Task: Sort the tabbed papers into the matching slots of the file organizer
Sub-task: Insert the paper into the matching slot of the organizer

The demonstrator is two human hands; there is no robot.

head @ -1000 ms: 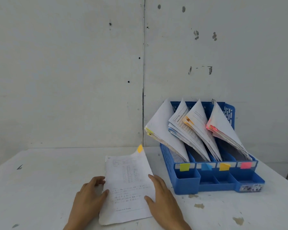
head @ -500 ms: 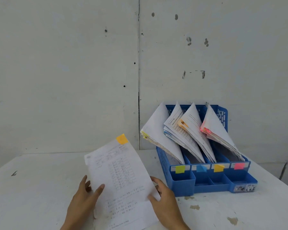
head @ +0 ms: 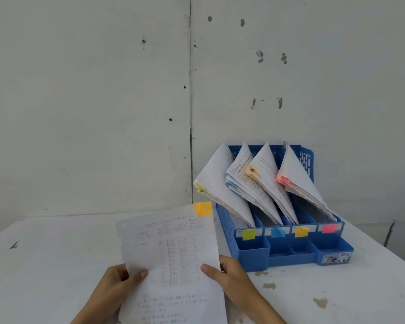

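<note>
Printed paper (head: pixel 173 253) has risen upright, orange tab (head: pixel 203 208) topmost, pinched between left hand (head: pixel 116 286) and right hand (head: pixel 232 274).

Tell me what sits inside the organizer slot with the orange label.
A leaning stack of printed papers with orange tabs fills that slot of the blue organizer. The sheets' bottom edges and the slot floor are covered.

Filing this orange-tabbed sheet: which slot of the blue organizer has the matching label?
Third slot from the left: orange sticky label, between blue label and pink label.
</note>
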